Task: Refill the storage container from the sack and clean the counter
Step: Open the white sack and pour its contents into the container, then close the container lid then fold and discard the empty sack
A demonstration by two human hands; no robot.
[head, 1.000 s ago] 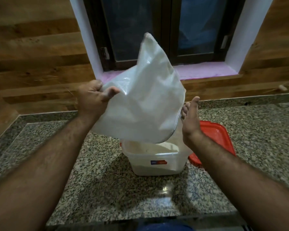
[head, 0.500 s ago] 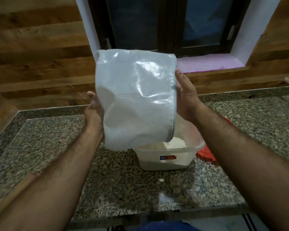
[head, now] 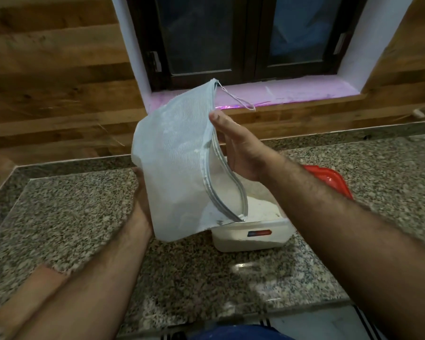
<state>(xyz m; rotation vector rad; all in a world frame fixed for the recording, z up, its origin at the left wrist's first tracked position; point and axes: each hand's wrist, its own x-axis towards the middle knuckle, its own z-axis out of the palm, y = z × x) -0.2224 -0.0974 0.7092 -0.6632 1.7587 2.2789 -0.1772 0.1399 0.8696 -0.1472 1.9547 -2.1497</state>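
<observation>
I hold a white woven sack (head: 177,168) tilted over a clear plastic storage container (head: 252,235) on the granite counter (head: 84,212). The sack's open mouth faces right and down, its lower corner at the container's rim. White flour (head: 261,208) is heaped inside the container. My left hand (head: 141,197) supports the sack from behind on its left side and is mostly hidden by it. My right hand (head: 238,148) is pressed flat against the sack's right edge near the mouth. A loose thread (head: 238,100) hangs from the sack's top corner.
A red lid (head: 329,179) lies on the counter right of the container, partly behind my right forearm. Wooden panelling and a dark window with a pink sill (head: 280,94) back the counter. The counter's front edge runs just below my forearms.
The sack has turned so its open mouth now shows on the right, lowered toward the container. My right hand slid down along its edge; the view shifted slightly.
</observation>
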